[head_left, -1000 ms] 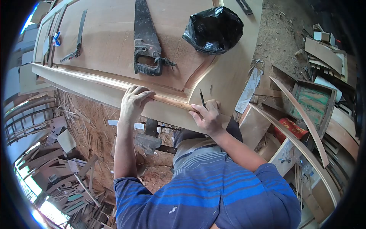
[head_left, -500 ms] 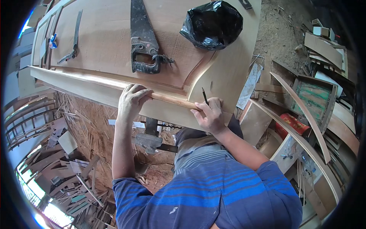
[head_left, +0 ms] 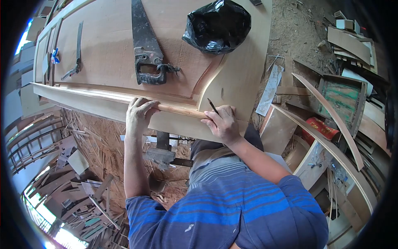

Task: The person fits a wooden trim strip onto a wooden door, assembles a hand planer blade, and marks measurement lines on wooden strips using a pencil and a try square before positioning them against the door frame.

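A long narrow wooden strip (head_left: 178, 110) lies along the front edge of a wooden panel (head_left: 105, 45). My left hand (head_left: 140, 111) is closed over the strip, fingers on top. Near the strip's right end, my right hand (head_left: 222, 123) pinches it, and a dark pencil (head_left: 212, 106) sticks up from between the fingers. Behind my hands a handsaw (head_left: 149, 54) rests on the panel, its handle toward me. A black plastic bag (head_left: 217, 27) stands to the right of the saw.
A try square (head_left: 78, 54) and a small blue-and-white item (head_left: 55, 56) lie at the panel's left. Below the panel's edge is a metal clamp or vise (head_left: 160, 155). Curved wooden strips (head_left: 327, 103), a green-stained tray (head_left: 340, 99) and a red container (head_left: 319, 129) are at right.
The panel, saw and bag have shifted left in view. Both hands keep their hold on the strip, with hardly any change in their grip.
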The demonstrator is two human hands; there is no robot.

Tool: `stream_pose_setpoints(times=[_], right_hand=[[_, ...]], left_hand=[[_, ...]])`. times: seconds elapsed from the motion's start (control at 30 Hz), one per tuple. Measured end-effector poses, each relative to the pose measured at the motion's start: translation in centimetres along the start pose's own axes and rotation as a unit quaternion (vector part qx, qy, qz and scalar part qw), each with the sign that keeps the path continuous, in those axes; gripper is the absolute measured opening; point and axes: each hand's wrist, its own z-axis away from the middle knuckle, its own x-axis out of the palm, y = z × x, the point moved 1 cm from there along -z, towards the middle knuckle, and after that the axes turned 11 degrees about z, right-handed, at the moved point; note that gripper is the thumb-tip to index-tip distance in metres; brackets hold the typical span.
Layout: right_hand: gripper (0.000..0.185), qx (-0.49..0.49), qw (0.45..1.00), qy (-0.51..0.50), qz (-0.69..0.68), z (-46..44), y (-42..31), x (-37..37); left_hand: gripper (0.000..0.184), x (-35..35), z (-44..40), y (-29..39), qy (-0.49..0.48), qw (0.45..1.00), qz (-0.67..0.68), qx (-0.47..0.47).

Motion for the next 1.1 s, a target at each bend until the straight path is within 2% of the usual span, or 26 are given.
stream_pose_setpoints(times=[0.33, 0.53, 0.7, 0.8, 0.9, 0.93, 1.03, 1.1], right_hand=[[0.034, -0.004, 1.0, 0.0, -0.006, -0.3, -0.1, -0.3], [0.027, 0.025, 0.997, 0.009, -0.077, -0.1, 0.3, -0.8], [0.025, 0.018, 0.997, 0.018, -0.069, 0.1, 0.2, -0.4], [0.025, 0.013, 0.998, 0.017, -0.061, -0.1, 0.1, -0.7], [0.026, 0.011, 0.997, 0.021, -0.068, 0.0, 0.2, -0.3], [0.027, 0.01, 0.997, 0.022, -0.072, 0.0, 0.2, -0.3], [0.027, 0.01, 0.998, 0.018, -0.065, -0.1, 0.1, -0.4], [0.026, 0.008, 0.998, 0.013, -0.056, -0.3, -0.1, -0.9]], left_hand=[[0.028, -0.1, -0.1, 0.1, 0.0, 1.0, -0.001, -0.013], [0.03, -0.5, -0.1, 0.0, 0.004, 1.0, 0.006, -0.02], [0.029, -0.9, -0.2, -0.1, -0.003, 1.0, 0.001, -0.03], [0.038, -1.0, -0.2, 0.6, -0.033, 0.999, -0.015, -0.024], [0.048, 0.6, 0.1, 3.2, -0.03, 0.999, 0.017, 0.007], [0.053, 1.4, 0.4, 3.8, -0.063, 0.997, 0.052, 0.013], [0.046, 4.0, 0.7, 5.7, -0.046, 0.996, 0.049, 0.051], [0.038, 5.3, 1.1, 5.5, 0.001, 0.998, 0.034, 0.056]])
